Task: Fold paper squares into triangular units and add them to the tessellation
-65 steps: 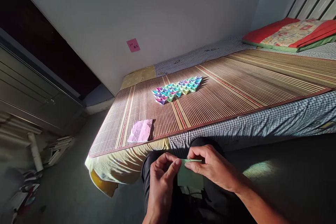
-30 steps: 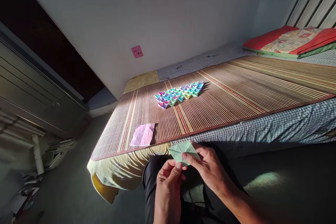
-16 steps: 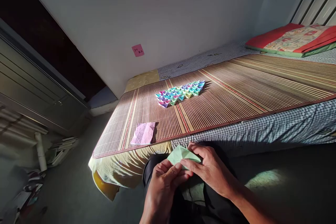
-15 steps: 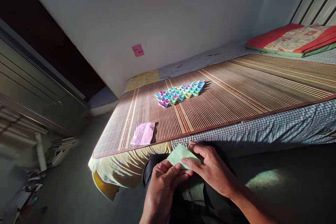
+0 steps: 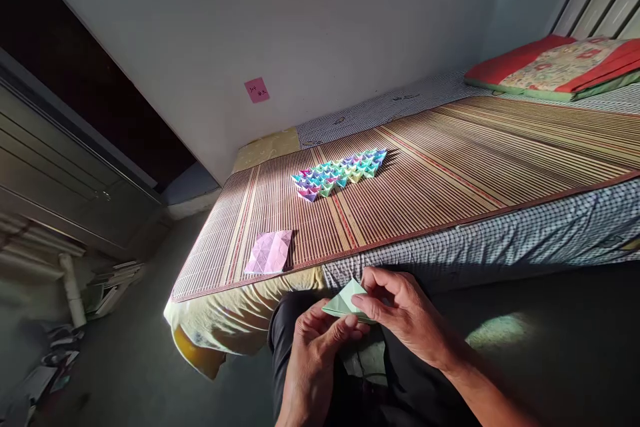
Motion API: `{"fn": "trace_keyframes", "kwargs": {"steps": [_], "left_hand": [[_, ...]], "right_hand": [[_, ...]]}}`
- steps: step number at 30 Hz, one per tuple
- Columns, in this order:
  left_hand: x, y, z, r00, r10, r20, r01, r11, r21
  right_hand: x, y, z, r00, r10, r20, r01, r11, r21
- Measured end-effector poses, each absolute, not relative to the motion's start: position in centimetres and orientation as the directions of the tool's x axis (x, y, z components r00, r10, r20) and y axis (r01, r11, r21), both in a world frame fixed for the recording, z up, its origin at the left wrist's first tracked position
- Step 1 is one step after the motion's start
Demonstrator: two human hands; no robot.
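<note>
Between my hands, above my lap, is a light green sheet of origami paper (image 5: 343, 301) folded to a pointed, roughly triangular shape. My left hand (image 5: 316, 340) pinches its lower left part, thumb in front and fingers beneath. On the right side, my right hand (image 5: 400, 307) grips the paper, with one digit lying across its face; part of the paper is hidden behind it. A creased pink paper square (image 5: 270, 252) lies flat near the bed's front edge. Farther back stand several small folded paper boats (image 5: 340, 173), grouped in rows in many colours.
A striped bamboo mat (image 5: 425, 180) covers the bed, over a checked sheet (image 5: 500, 240). At the far right lies a folded red floral quilt (image 5: 545, 67). A pink note (image 5: 257, 90) is stuck on the wall. Books (image 5: 113, 287) are stacked on the floor at left.
The green paper has gone from a flatter, wider diamond-like shape to a pointed triangle. Both hands keep hold of it. The view has shifted slightly.
</note>
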State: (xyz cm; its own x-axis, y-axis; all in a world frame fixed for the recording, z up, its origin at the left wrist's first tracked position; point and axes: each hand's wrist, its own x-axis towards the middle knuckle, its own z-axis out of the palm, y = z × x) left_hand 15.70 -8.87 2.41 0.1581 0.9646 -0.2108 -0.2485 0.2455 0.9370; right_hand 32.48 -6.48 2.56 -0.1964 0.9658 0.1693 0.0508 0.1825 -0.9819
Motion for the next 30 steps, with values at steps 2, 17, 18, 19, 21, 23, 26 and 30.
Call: {"fn": "trace_keyframes", "kwargs": {"steps": [2,17,18,19,21,23,26,30], "left_hand": [[15.9,-8.9,2.4,0.148,0.969,-0.200,-0.242,0.231,0.942],[16.0,-8.8,2.1,0.205,0.961,-0.188,-0.249,0.237,0.939],[16.0,-8.9,2.2,0.208,0.959,-0.191,-0.259,0.242,0.935],[16.0,-8.9,2.4,0.205,0.959,-0.194,-0.265,0.245,0.932],[16.1,-9.0,2.6,0.197,0.961,-0.192,-0.267,0.241,0.933],[16.1,-9.1,2.7,0.197,0.964,-0.176,-0.265,0.225,0.937],[15.9,-9.1,2.5,0.188,0.970,-0.155,-0.269,0.203,0.942],[15.7,-9.1,1.9,0.160,0.973,-0.164,-0.304,0.207,0.930]], "right_hand": [[32.5,-6.6,2.7,-0.185,0.969,0.166,0.057,0.180,-0.982],[33.3,-6.4,2.6,-0.267,0.961,0.078,-0.135,0.043,-0.990],[33.2,-6.5,2.6,-0.273,0.959,0.077,-0.151,0.036,-0.988],[33.1,-6.5,2.7,-0.275,0.958,0.078,-0.156,0.035,-0.987],[32.9,-6.6,2.8,-0.256,0.963,0.087,-0.150,0.049,-0.988],[32.8,-6.7,2.9,-0.226,0.969,0.099,-0.134,0.070,-0.988],[32.7,-6.7,3.1,-0.208,0.973,0.098,-0.120,0.074,-0.990],[32.7,-6.8,2.9,-0.268,0.961,0.076,-0.100,0.051,-0.994]]}}
